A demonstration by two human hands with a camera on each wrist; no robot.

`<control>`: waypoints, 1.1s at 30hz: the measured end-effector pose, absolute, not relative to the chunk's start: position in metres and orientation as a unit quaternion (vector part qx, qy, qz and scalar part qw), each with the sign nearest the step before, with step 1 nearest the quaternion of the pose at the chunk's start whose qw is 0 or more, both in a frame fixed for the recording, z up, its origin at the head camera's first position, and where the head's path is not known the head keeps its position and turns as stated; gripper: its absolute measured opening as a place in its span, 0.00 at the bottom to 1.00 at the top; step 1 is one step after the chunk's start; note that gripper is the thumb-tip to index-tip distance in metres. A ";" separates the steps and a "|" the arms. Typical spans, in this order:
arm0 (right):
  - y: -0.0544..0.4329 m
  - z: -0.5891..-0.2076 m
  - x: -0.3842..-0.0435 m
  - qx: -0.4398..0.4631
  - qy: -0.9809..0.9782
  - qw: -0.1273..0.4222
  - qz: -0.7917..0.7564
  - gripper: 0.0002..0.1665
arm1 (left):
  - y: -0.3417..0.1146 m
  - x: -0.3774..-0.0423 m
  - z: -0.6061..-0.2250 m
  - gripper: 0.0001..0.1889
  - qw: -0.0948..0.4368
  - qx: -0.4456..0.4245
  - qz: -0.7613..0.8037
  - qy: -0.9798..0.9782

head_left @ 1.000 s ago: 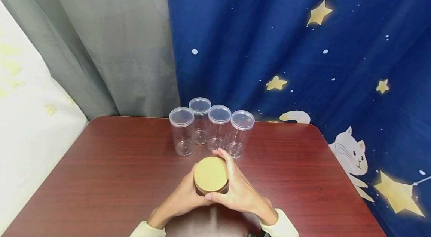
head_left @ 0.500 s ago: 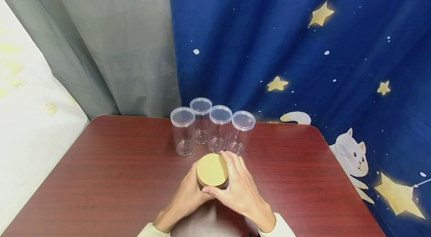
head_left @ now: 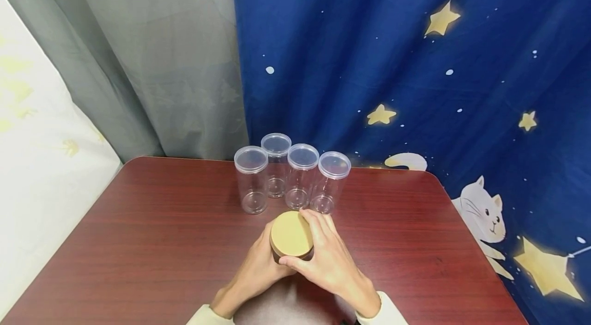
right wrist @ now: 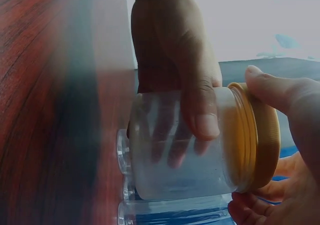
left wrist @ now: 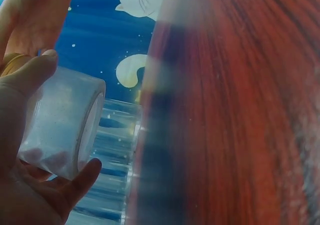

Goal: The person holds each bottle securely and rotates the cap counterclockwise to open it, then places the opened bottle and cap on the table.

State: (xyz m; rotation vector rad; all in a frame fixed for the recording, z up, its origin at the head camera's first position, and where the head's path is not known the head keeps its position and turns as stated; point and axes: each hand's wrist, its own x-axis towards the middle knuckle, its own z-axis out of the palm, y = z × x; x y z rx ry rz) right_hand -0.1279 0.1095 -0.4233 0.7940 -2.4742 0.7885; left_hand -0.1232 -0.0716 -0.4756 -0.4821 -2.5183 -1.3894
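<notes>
A squat frosted plastic jar [left wrist: 60, 120] with a gold screw lid [head_left: 291, 234] is between the two hands, above the near part of the table. My left hand [head_left: 258, 266] grips the jar's body, and its fingers show through the cloudy wall in the right wrist view. The right hand [head_left: 331, 266] holds the lid by its edge, thumb on the near side and fingers round the far side. Lid and body sit together, with threads showing below the lid's rim in the right wrist view. Seen through its wall, the jar contains nothing but shadows of fingers.
Several tall clear jars with translucent lids stand upright in a cluster just beyond the hands, among them a left one [head_left: 251, 181] and a right one [head_left: 330, 184]. The dark red wooden table [head_left: 161, 232] ends at grey and blue curtains [head_left: 323, 58].
The lidded jar has moved slightly away from the body and to the right. My right fingers have closed further round the lid. Over the last half second almost nothing differs.
</notes>
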 end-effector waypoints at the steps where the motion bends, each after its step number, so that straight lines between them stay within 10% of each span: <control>1: 0.110 -0.423 -0.128 0.289 -0.889 0.210 0.285 0.56 | -0.072 -0.123 -0.476 0.52 0.113 -0.168 -0.471 -0.858; 11: 0.113 -0.420 -0.129 0.298 -0.878 0.206 0.313 0.50 | -0.076 -0.125 -0.474 0.52 0.061 -0.162 -0.487 -0.856; 33: 0.140 -0.419 -0.154 0.246 -0.889 0.162 0.350 0.59 | -0.129 -0.136 -0.485 0.52 0.122 -0.057 -0.439 -0.888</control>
